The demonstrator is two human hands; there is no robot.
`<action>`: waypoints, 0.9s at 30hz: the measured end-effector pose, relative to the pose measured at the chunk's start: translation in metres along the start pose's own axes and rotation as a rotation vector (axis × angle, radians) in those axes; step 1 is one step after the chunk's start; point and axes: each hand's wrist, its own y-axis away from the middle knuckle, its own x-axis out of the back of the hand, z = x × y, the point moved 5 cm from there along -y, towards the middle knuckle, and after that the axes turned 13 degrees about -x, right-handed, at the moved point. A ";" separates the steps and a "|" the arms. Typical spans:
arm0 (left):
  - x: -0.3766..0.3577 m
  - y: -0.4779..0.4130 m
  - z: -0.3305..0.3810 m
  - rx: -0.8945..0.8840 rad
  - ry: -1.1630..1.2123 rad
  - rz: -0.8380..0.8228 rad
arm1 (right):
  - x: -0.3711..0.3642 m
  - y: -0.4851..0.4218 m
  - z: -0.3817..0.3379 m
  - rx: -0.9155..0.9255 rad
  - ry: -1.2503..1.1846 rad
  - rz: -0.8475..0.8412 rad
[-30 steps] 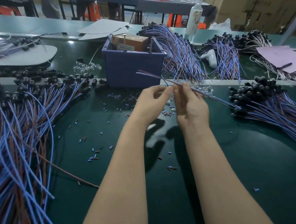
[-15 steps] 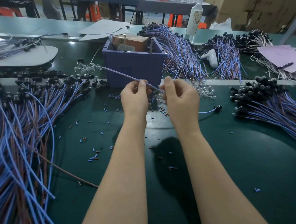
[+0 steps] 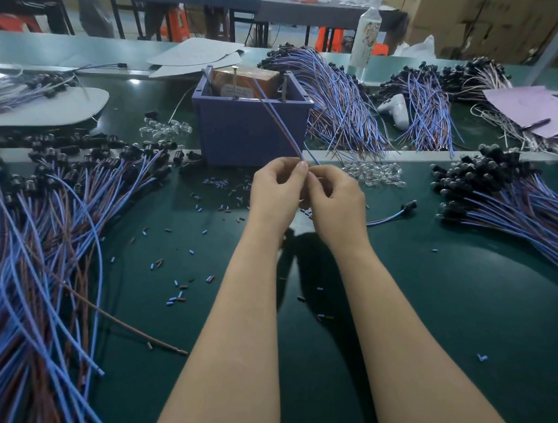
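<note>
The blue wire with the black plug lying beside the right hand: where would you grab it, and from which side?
Probably by the black plug, from straight above. It is the thickest part and lies flat on the green mat with bare space all round. The blue wire is thin, hugs the mat, and its other end runs behind the right hand.

Two hands, the left hand (image 3: 277, 194) and the right hand (image 3: 335, 202), pinch one lead (image 3: 278, 121) made of one blue strand and one brown. The bench (image 3: 452, 296) carries one purple box (image 3: 248, 128), one white bottle (image 3: 367, 35), one pink sheet (image 3: 531, 107) and at least five wire heaps (image 3: 36, 271).
</note>
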 end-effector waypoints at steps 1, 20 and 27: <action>0.000 0.000 0.002 -0.018 0.020 0.004 | 0.000 0.000 0.001 -0.003 -0.031 0.010; 0.027 0.000 0.003 -0.091 -0.206 0.341 | -0.005 0.005 0.002 0.021 0.116 0.113; 0.025 0.002 0.003 -0.093 -0.240 0.312 | -0.009 0.007 0.000 0.024 0.214 0.053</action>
